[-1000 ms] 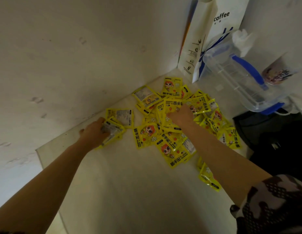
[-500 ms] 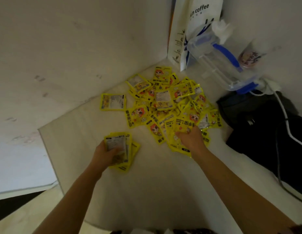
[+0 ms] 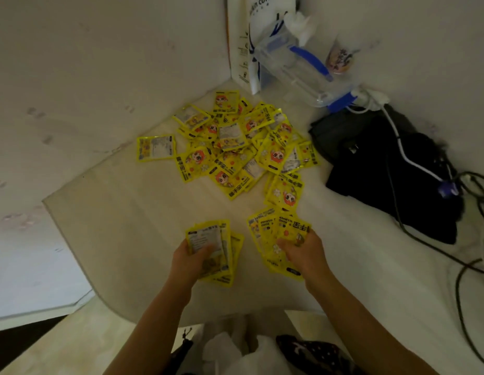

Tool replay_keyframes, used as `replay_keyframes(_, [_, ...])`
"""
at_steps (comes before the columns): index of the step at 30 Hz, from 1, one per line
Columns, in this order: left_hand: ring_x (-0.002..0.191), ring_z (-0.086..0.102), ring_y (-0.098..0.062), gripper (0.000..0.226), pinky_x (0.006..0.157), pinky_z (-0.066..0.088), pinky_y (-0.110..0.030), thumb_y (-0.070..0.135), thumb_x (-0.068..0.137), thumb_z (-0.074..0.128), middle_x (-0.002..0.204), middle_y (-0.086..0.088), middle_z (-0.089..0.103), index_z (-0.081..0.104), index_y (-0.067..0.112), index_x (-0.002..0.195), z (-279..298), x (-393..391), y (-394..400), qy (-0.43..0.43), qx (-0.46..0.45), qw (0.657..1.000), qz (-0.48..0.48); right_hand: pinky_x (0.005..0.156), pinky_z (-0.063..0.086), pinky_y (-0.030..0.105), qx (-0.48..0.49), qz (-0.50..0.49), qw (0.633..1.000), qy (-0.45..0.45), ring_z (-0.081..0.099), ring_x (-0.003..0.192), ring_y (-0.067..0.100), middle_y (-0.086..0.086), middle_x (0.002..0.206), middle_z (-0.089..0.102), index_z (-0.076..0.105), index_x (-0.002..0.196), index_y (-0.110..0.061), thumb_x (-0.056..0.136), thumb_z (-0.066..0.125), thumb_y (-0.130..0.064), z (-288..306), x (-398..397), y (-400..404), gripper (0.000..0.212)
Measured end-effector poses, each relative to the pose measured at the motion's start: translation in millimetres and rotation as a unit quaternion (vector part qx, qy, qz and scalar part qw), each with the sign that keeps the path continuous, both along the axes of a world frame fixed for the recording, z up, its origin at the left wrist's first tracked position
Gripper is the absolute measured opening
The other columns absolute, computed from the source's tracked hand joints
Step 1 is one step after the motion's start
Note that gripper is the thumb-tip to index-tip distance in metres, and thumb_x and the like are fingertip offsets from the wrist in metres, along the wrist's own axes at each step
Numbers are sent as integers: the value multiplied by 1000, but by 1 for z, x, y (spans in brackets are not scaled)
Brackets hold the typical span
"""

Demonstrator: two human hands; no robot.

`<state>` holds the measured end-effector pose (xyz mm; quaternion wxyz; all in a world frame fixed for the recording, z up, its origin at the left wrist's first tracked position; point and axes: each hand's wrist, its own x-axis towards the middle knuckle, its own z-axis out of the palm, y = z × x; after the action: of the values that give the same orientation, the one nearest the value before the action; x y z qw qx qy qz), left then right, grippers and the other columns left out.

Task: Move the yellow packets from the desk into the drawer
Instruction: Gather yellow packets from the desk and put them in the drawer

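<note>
The left hand has its fingers curled round a fanned stack of yellow packets, thumb lying across the top one, which shows its pale printed back. The right hand grips a second bunch the same way, thumb pressed on a packet face printed "HAND WARMER" (the lettering reads upside down from here). Both bunches sit low over the desk, side by side and apart, on the near side of the main heap of packets.

That heap lies loose and overlapping, toward the corner where the walls meet. One packet lies alone just left of the heap. Behind the heap stands a white coffee bag, and beside that a clear plastic box with blue clips, tipped against the wall. Right of the heap is a black bag, with a white cable trailing over it. No drawer shows from this angle.
</note>
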<state>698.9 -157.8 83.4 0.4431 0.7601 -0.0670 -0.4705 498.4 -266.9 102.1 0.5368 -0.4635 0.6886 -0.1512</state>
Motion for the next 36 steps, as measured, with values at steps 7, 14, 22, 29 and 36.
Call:
replay_keyframes(7, [84, 70, -28, 16, 71, 59, -41, 12, 86, 66, 98, -8, 72, 67, 17, 101, 8, 1, 37, 7, -31, 997, -75, 85, 56, 49, -15, -93, 995, -13, 68, 92, 27, 3, 101, 71, 64, 106, -21, 72, 77, -18, -2, -21, 85, 37])
replay_keyframes(14, [90, 69, -32, 24, 83, 56, -52, 11, 84, 68, 101, -11, 72, 67, 14, 108, 20, -11, 103, 47, -50, 988, -137, 71, 57, 35, -27, -167, 985, -29, 63, 64, 13, -5, 76, 69, 70, 94, -20, 74, 72, -9, 3, -31, 176, 22])
replay_keyframes(22, [92, 69, -29, 36, 84, 55, -55, 29, 67, 73, 101, -7, 73, 70, 22, 102, 30, -46, 158, 8, -31, 974, -223, 76, 57, 41, -42, -298, 953, -21, 64, 71, 21, 2, 78, 70, 65, 76, -24, 73, 74, -9, 19, -73, 275, 18])
replay_keyframes(29, [80, 62, -7, 27, 59, 46, -24, 15, 82, 69, 99, 1, 68, 65, 20, 108, 31, -107, 202, -18, -45, 955, -294, 73, 57, 37, -34, -369, 928, -20, 67, 72, 22, 4, 83, 72, 67, 83, -22, 72, 75, -10, 21, -126, 356, 19])
replay_keyframes(36, [68, 55, -2, 22, 45, 44, -13, 8, 85, 66, 84, 5, 62, 59, 16, 104, 34, -197, 267, -28, -60, 935, -347, 70, 56, 34, -30, -450, 891, -54, 68, 72, 20, 2, 82, 71, 69, 92, -17, 74, 76, -6, 21, -198, 453, 23])
